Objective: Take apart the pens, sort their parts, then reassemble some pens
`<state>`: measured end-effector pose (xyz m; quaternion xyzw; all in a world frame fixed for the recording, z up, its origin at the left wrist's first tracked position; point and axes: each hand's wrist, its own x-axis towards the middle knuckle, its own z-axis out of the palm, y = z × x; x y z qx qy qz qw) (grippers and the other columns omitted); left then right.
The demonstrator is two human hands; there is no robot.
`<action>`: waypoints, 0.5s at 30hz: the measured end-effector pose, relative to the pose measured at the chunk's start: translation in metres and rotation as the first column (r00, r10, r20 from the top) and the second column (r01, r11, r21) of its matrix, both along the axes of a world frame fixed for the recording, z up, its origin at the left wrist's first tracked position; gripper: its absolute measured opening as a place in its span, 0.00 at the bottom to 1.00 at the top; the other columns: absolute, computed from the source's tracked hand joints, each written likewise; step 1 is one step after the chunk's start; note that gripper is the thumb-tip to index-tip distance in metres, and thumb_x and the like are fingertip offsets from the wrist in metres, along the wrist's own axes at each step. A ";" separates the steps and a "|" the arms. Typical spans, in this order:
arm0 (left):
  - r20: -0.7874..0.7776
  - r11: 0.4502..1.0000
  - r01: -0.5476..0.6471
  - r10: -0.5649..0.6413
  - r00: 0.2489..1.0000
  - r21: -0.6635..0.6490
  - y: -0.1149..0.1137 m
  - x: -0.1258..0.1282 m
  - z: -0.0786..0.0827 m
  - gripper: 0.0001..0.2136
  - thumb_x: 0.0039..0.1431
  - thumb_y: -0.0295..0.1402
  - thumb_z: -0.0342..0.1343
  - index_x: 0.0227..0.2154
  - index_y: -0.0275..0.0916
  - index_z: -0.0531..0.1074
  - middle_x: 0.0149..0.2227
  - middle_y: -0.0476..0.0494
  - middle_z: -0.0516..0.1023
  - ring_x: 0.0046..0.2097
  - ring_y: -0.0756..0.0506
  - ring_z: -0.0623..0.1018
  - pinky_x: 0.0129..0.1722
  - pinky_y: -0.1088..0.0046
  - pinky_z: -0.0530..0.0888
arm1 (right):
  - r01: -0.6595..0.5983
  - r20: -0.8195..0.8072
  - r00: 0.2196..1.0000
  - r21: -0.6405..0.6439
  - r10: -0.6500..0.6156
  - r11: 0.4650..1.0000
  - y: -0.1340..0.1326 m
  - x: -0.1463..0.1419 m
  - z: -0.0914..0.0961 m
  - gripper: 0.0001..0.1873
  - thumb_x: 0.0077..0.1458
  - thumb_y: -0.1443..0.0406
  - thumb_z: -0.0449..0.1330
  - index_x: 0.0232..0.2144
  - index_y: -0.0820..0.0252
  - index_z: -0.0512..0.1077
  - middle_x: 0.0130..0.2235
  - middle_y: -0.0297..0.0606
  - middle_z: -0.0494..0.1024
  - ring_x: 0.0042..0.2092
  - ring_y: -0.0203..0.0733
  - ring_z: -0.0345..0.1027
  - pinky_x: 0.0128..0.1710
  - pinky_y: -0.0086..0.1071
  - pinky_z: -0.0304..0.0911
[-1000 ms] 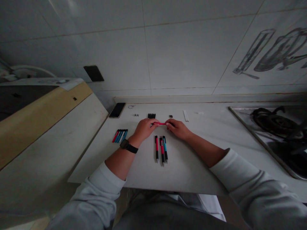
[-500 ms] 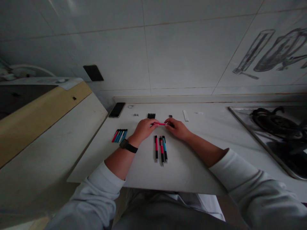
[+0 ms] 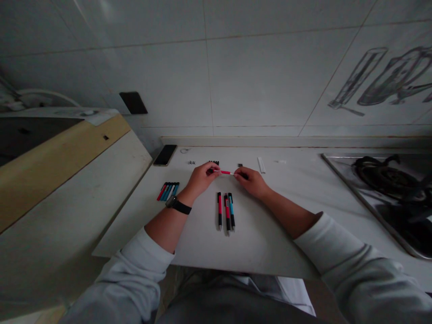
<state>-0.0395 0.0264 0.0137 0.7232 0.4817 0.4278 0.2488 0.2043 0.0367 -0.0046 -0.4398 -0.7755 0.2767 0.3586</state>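
Between my two hands lies a red pen barrel (image 3: 226, 173), held level above the counter. My left hand (image 3: 201, 177) is closed around its left end, where a dark part shows at the fingers. My right hand (image 3: 250, 179) pinches the other end, where a thin whitish piece sticks out of the red barrel. Closer to me lie a red pen (image 3: 219, 211), a second red pen (image 3: 227, 216) and a blue pen (image 3: 231, 211), all with black grips and tips towards me. Several black grips (image 3: 213, 162) sit partly hidden behind my left hand.
Several red, blue and white barrels (image 3: 168, 191) lie left of my watch (image 3: 171, 202). Along the back are a phone (image 3: 165, 155), small springs (image 3: 191, 163), small dark pieces (image 3: 240, 165) and white sticks (image 3: 261, 164). A gas stove (image 3: 388, 180) stands right, a white cabinet (image 3: 84, 189) left.
My hands have drawn slightly apart, and a whitish piece now shows between the red barrel and my right fingers. My left hand has shifted a little up. The pens on the counter stay put.
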 end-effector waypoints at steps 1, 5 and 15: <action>0.053 1.000 -0.013 0.014 0.998 -0.020 0.002 -0.001 -0.001 0.08 0.59 0.35 0.63 0.39 0.39 0.78 0.38 0.45 0.82 0.39 0.47 0.79 0.42 0.70 0.74 | 0.014 -0.014 1.000 0.000 -0.014 1.000 0.001 0.000 0.000 0.12 0.61 0.57 0.56 0.36 0.57 0.75 0.33 0.36 0.78 0.34 0.40 0.68 0.37 0.32 0.60; 0.226 0.993 0.001 0.026 0.974 -0.117 0.009 -0.004 -0.002 0.09 0.59 0.36 0.62 0.39 0.37 0.75 0.36 0.45 0.80 0.35 0.48 0.78 0.39 0.72 0.74 | 0.069 -0.059 0.996 -0.022 -0.070 0.997 0.005 0.003 -0.005 0.11 0.60 0.56 0.57 0.35 0.56 0.73 0.32 0.35 0.77 0.34 0.40 0.68 0.36 0.32 0.60; -0.027 0.983 0.043 -0.048 0.998 -0.177 0.006 -0.005 -0.009 0.09 0.65 0.36 0.54 0.43 0.40 0.75 0.35 0.47 0.80 0.34 0.48 0.77 0.36 0.73 0.72 | 0.105 -0.050 0.993 -0.107 -0.111 0.989 0.003 0.002 -0.004 0.10 0.62 0.57 0.54 0.36 0.55 0.70 0.32 0.34 0.78 0.31 0.38 0.68 0.35 0.31 0.60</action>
